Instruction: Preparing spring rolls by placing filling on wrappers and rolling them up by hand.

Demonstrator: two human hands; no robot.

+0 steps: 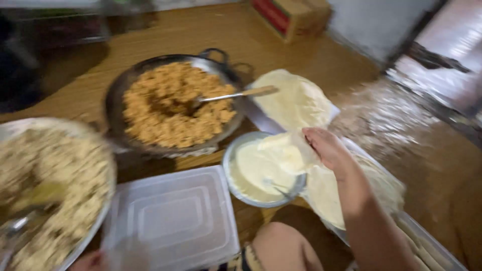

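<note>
Nearest, a clear plastic lid [173,221] lies just left of the small bowl [228,168] of pale paste. The right hand [326,148], beside that bowl's right rim, pinches a thin wrapper sheet [281,150] lifted off the stack [326,195] on the tray [427,236]; no finished rolls show, so filling seems barely begun. The left hand [90,261] is blurred; I cannot tell its grip. Beyond the bowl sits a pan of browned filling [175,105] with a spoon [236,94].

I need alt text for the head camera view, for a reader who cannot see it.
A person's right hand lifts a thin pale wrapper over a small metal bowl of white paste. Nearby on the wooden floor sit a pan of brown filling and a clear plastic lid.
</note>
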